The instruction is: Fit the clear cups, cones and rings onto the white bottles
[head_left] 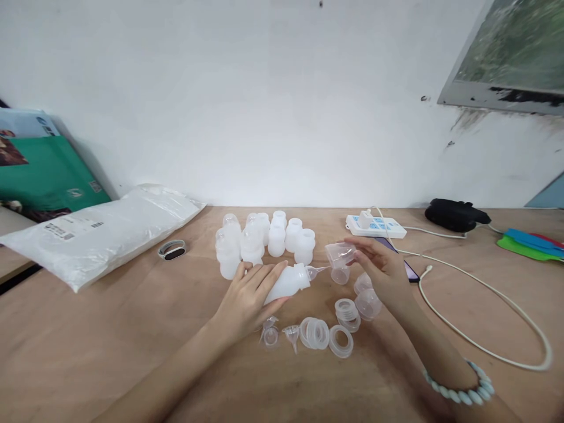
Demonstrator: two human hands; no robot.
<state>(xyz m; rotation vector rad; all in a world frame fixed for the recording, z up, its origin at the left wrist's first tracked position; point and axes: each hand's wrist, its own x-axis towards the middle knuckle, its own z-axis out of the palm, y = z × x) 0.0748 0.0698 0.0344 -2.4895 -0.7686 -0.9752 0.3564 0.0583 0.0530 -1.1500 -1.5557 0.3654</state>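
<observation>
My left hand [249,296] is wrapped round a white plastic bottle [288,282] lying on its side, with a clear pointed nipple [316,271] on its end aimed right. My right hand [379,267] pinches a clear plastic cap [340,258] just right of the nipple tip, a small gap between them. Behind the hands stands a cluster of several white bottles [264,241]. In front lie clear rings [328,336], small clear funnels [282,335] and domed caps [365,296].
A brown wooden table [110,346] carries a white plastic bag [101,232] at the left, a wristband [171,250], a white power strip [376,225] with a looping cable [489,346], a phone [409,270], a black pouch [456,214] and coloured sheets [531,244] at the far right.
</observation>
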